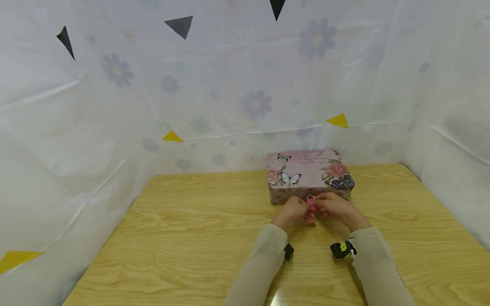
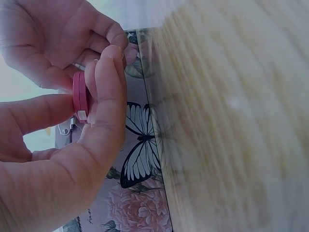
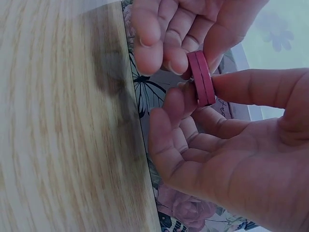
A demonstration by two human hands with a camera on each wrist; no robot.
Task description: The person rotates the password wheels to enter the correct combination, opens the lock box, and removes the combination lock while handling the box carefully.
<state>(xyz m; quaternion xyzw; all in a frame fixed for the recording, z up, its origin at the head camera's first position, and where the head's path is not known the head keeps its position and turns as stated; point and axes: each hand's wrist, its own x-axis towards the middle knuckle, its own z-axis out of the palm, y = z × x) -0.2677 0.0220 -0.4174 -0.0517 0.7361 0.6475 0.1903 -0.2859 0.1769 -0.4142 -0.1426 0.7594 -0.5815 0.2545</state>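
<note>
A small pink-red padlock (image 1: 312,205) with a silver shackle hangs at the front clasp (image 1: 311,191) of a pink decorated box (image 1: 306,168). Thumb and fingers of my left hand (image 1: 294,211) pinch the padlock from the left. From the right, my right hand (image 1: 338,207) pinches it too, the two hands nearly meeting. Both wrist views show the thick, rounded lock body (image 2: 79,94) edge-on, with a seam along its side. In the right wrist view, my right thumb presses one face of the lock (image 3: 202,79), with fingers behind it.
The box, printed with butterflies and roses, stands near the back of a wood-grain table (image 1: 191,229). Behind it hangs a white flowered sheet (image 1: 229,85) with yellow and dark triangles. Black wrist devices (image 1: 343,249) show below both sleeves.
</note>
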